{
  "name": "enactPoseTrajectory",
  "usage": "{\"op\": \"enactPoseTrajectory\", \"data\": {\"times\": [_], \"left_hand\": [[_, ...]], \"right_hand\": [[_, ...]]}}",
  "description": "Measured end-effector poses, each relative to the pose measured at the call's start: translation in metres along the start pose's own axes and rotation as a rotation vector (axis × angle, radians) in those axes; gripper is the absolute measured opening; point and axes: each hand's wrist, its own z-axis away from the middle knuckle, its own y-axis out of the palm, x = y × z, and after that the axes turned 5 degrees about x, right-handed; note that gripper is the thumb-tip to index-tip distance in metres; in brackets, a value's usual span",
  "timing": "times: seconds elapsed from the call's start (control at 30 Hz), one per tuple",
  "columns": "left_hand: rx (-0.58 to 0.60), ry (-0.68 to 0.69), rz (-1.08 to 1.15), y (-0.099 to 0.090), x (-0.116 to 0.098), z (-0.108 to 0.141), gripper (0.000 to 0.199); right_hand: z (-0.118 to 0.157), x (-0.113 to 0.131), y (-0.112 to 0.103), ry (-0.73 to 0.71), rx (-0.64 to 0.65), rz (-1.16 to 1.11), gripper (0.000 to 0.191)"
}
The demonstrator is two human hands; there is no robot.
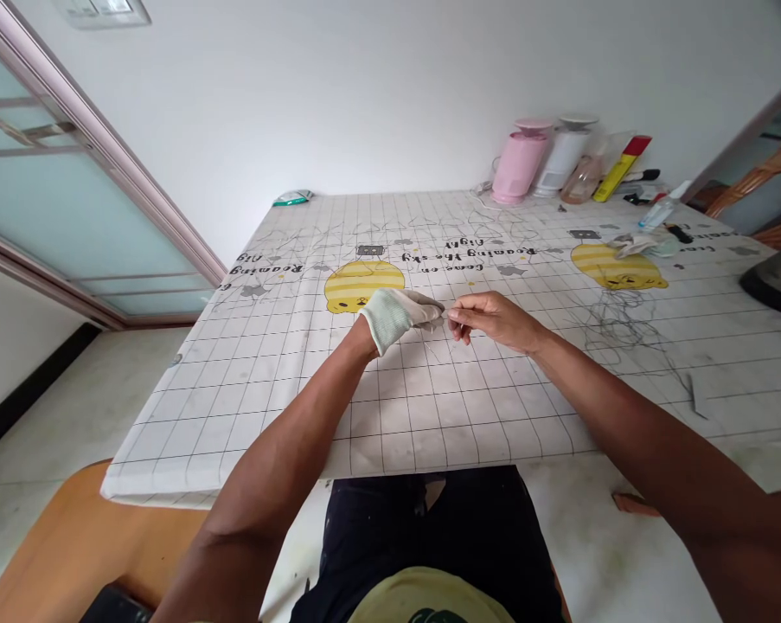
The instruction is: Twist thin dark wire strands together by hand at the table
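My left hand (406, 313) wears a knit work glove with a pale green cuff and greyish fingers. Its fingers are pressed together, pointing right, above the checked tablecloth (403, 415). A faint thin strand hangs below its fingertips. My bare right hand (490, 318) faces it, thumb and index finger pinched close to the gloved fingertips. Whatever lies between the fingers of either hand is too small to make out. To the right of my hands, a loose tangle of grey thread (620, 324) spreads over the cloth.
A pink cylindrical device (520, 164), a white one (562, 160) and a yellow tube with a red cap (620, 171) stand by the wall. A spray bottle (663, 208) is at the right. At the back left lies a green-and-white packet (292, 198). A dark-rimmed object (779, 281) sits far right.
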Motion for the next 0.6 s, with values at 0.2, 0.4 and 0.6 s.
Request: {"op": "enactPoseTrajectory", "data": {"times": [0.2, 0.4, 0.6], "left_hand": [[-0.115, 0.038, 0.062, -0.003, 0.006, -0.008, 0.012], [-0.169, 0.019, -0.018, -0.002, 0.0, -0.003, 0.013], [-0.175, -0.009, -0.104, -0.003, -0.007, 0.003, 0.022]], "right_hand": [[-0.011, -0.001, 0.013, -0.022, -0.256, 0.047, 0.037], [-0.026, -0.005, 0.035, -0.007, -0.524, 0.187, 0.027], [-0.034, -0.01, 0.046, -0.03, -0.626, 0.538, 0.013]]}}
